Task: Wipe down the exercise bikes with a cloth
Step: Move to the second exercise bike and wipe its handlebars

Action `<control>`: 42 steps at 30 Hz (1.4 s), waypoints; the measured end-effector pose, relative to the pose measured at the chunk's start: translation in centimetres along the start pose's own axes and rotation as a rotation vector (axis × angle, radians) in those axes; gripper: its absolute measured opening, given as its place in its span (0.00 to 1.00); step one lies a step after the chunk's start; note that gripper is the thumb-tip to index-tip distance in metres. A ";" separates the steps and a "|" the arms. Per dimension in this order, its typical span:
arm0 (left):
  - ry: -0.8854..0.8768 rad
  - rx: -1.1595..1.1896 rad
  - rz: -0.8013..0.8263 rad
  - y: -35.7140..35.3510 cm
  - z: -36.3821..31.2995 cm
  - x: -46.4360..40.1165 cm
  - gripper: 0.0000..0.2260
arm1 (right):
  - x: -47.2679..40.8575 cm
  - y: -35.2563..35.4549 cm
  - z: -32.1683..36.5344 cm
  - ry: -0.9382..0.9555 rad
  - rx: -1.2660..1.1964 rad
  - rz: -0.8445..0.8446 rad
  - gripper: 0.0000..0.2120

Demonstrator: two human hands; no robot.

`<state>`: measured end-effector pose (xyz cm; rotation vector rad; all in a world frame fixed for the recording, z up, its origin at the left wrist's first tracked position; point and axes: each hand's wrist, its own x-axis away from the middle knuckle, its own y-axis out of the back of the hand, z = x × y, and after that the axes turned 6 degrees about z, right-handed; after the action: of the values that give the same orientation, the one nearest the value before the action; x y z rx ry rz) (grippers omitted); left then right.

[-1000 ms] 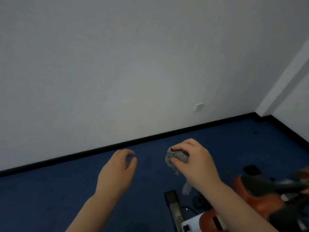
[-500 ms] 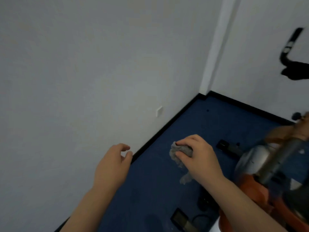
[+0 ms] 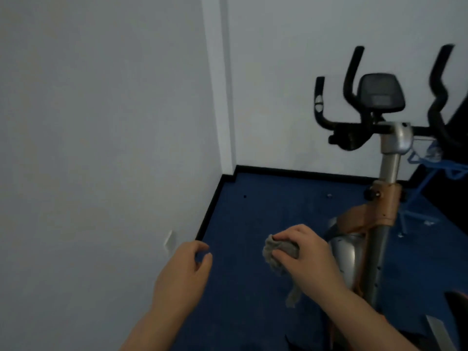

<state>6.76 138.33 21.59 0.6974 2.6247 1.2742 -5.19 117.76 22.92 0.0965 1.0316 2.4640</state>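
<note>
The right hand (image 3: 307, 257) pinched a bunched grey cloth (image 3: 279, 254), a tail hanging, held in the air just beside the exercise bike (image 3: 387, 198), likely readying a wipe. The left hand (image 3: 184, 272) hovered empty, fingers loosely curled, nearer the carpet's wall edge.

The crumpled grey cloth (image 3: 281, 252) bunched in the right hand (image 3: 309, 257) looks soft and fuzzy, a matt woven fabric with a frayed tail hanging below. The upright exercise bike (image 3: 374, 224) has a smooth silver metal post (image 3: 391, 163) with a dull sheen, a glossy silver-grey shell (image 3: 344, 254) that looks like plastic, orange painted frame pieces (image 3: 385, 201) with a satin finish, matt black curved handlebars (image 3: 352, 72) that look rubbery or foam-covered, and a black plastic console (image 3: 379, 93) with a faintly shiny screen. The dark blue floor covering (image 3: 253, 211) looks like short, matt carpet edged by a smooth black skirting strip (image 3: 210, 211), and the pale walls (image 3: 101, 122) are flat, matt painted surfaces.
</note>
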 end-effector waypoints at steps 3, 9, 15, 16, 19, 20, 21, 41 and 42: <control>-0.088 0.037 0.012 0.3 -1.9 -6.2 0.11 | -3.8 1.7 -1.1 -0.082 0.032 -0.073 0.07; -0.259 0.089 0.144 -2.2 -5.8 -16.9 0.09 | -10.2 4.8 -2.5 -0.156 0.064 -0.256 0.09; -0.452 0.083 0.283 -4.0 -9.8 -27.3 0.07 | -15.8 7.2 -4.3 -0.292 0.065 -0.533 0.10; -0.472 0.079 0.294 -4.0 -10.4 -29.0 0.06 | -16.5 7.4 -4.5 -0.309 0.066 -0.584 0.11; -0.533 0.106 0.328 -4.7 -12.1 -33.6 0.06 | -18.1 7.8 -5.5 -0.373 0.067 -0.677 0.11; -0.545 0.116 0.343 -5.1 -12.7 -34.6 0.07 | -18.4 7.9 -5.8 -0.409 0.054 -0.688 0.11; -0.553 0.126 0.364 -5.5 -13.3 -35.4 0.07 | -18.7 8.1 -6.0 -0.437 0.042 -0.703 0.11; -0.615 0.371 0.490 -16.1 -27.6 -36.8 0.13 | -27.1 14.6 -16.3 -0.334 0.025 -0.538 0.11; -0.622 0.384 0.476 -16.4 -28.2 -37.0 0.13 | -26.9 15.5 -16.3 -0.312 0.070 -0.522 0.11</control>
<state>24.74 92.43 24.02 1.5555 2.2390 0.4734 8.79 85.69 24.92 0.1992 0.8726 1.8725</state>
